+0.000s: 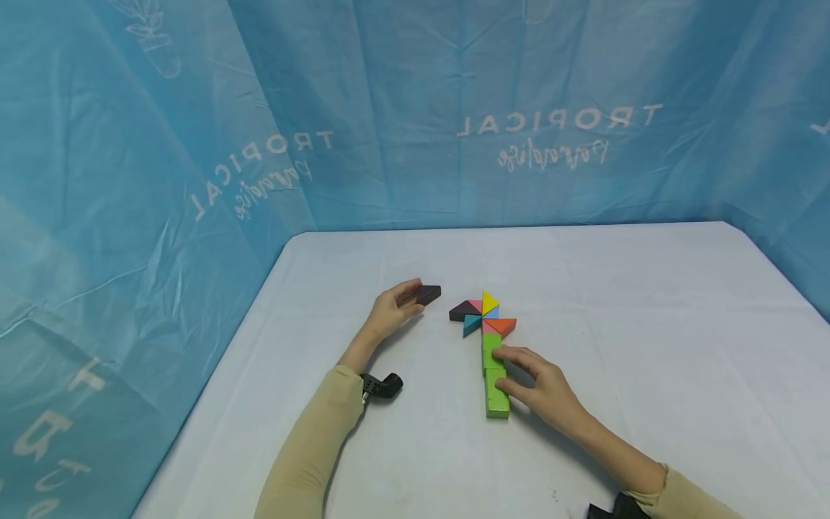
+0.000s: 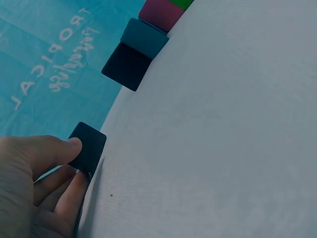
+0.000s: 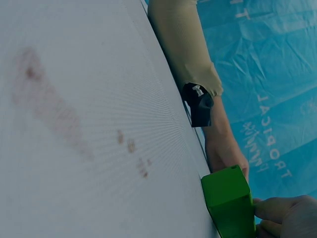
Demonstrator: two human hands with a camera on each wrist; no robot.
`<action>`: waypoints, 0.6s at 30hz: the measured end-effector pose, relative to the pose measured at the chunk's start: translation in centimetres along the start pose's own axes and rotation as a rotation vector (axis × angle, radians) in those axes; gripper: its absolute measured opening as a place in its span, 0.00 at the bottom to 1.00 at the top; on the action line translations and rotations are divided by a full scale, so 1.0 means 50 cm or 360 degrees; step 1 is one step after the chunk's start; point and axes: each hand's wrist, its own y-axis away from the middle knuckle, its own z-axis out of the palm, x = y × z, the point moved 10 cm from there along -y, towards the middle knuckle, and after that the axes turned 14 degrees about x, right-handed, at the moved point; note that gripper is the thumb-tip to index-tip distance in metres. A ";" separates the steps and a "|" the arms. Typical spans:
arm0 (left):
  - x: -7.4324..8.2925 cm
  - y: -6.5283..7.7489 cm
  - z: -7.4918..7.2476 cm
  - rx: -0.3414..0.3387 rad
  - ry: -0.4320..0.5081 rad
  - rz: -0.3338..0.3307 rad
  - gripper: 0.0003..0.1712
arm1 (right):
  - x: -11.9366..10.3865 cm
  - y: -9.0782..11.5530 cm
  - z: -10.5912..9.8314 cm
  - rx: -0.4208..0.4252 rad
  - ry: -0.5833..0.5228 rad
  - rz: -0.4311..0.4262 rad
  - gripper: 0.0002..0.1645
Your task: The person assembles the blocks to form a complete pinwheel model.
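My left hand [image 1: 390, 310] pinches a black triangular block [image 1: 431, 293] between thumb and fingers; the left wrist view shows the thumb across its flat side. To its right, several coloured triangular blocks form a pinwheel, among them a black one [image 1: 462, 311], a teal one [image 1: 470, 324], a yellow one [image 1: 488, 303] and an orange one [image 1: 504, 326]. Below the pinwheel two green blocks [image 1: 498, 406] lie end to end like a stem. My right hand [image 1: 547, 389] touches them with its fingertips and thumb, the fingers spread and fairly straight.
White cloth covers the table [image 1: 635, 324], with a few brownish stains [image 3: 54, 104] near the front. Blue printed curtains [image 1: 415, 144] hang behind and at the sides. Each wrist wears a black camera mount [image 1: 382, 386].
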 end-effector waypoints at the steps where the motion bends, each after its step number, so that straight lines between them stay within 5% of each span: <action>1: -0.010 -0.003 0.001 0.0007 0.0000 -0.0008 0.33 | 0.001 0.000 0.000 0.0001 0.0001 0.0004 0.26; 18: -0.018 -0.001 0.001 0.0090 0.0000 -0.0058 0.30 | 0.002 0.000 0.000 -0.0005 -0.0039 0.0003 0.26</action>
